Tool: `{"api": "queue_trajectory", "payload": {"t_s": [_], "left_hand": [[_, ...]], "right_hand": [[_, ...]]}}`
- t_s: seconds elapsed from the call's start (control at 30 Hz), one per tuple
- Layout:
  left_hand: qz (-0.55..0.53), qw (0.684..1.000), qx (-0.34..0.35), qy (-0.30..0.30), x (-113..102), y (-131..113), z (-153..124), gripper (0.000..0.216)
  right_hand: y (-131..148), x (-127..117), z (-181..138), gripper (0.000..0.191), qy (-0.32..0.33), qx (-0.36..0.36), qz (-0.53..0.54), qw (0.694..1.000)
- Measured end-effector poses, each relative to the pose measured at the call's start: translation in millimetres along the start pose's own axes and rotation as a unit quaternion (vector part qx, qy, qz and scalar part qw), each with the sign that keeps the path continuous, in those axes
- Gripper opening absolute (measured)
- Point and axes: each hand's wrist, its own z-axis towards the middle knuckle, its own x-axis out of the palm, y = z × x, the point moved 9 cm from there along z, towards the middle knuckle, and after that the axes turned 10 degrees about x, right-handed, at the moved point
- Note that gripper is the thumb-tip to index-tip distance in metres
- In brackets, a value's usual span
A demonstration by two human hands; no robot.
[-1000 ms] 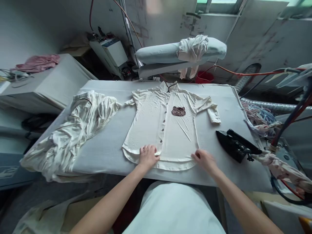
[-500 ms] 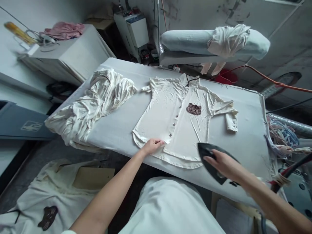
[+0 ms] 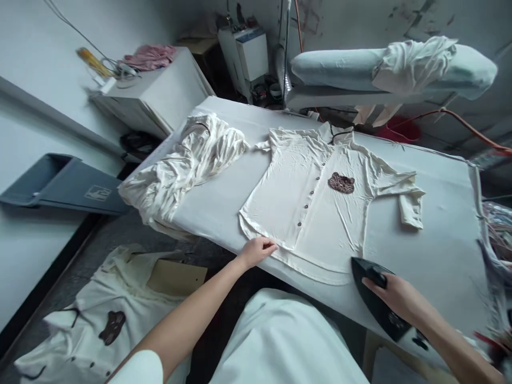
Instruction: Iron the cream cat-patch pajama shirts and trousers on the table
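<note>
The shirt [image 3: 286, 194] lies on the table [image 3: 444, 256] before you — collar [image 3: 345, 137] far, hem [image 3: 310, 269] near. Left of it sits a heap [image 3: 192, 165], overhanging the table; farther left, a bin [image 3: 72, 186]. Your left fingers [image 3: 264, 243] are at the hem, your right fingers [image 3: 374, 288] on the iron [image 3: 382, 310] by the hem's right end — behind the table, a cloth [image 3: 414, 66] drapes a board [image 3: 336, 66].

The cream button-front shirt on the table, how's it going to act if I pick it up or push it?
The cream button-front shirt will likely hang floppy, since soft wrinkles run across its shoulders. Its thin-looking cloth suggests it's light for its size. Pushed, it would probably bunch into folds, like the crumpled cream cloth beside it.
</note>
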Motion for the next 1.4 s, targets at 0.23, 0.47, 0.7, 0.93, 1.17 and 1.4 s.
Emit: {"api": "queue_trajectory", "payload": {"t_s": [0.23,0.47,0.7,0.93,1.17,1.4], "left_hand": [[0.155,0.951,-0.133,-0.231,-135.2,71.0,-1.1,0.022],[0.183,0.957,-0.127,-0.185,-132.3,88.7,19.7,0.014],[0.124,0.972,-0.121,-0.156,-153.8,114.8,12.1,0.012],[0.128,0.973,-0.051,-0.184,-178.2,102.2,44.1,0.021],[-0.024,0.995,-0.078,-0.065,-147.2,109.2,45.5,0.029],[-0.382,0.895,-0.226,0.036,-129.1,141.4,30.5,0.059]], "right_hand": [[183.0,10.7,-33.9,0.051,-0.011,-0.158,0.037,0.987],[317.1,57.5,-33.6,0.029,-0.017,-0.196,-0.012,0.98],[414.1,65.3,-26.2,0.034,-0.007,-0.201,-0.012,0.98],[424.6,59.6,-34.6,0.035,-0.027,-0.207,-0.102,0.973],[448.4,-79.4,50.6,0.04,-0.116,-0.152,-0.048,0.98],[384.1,-238.7,179.7,0.049,-0.112,0.009,0.063,0.992]]}}
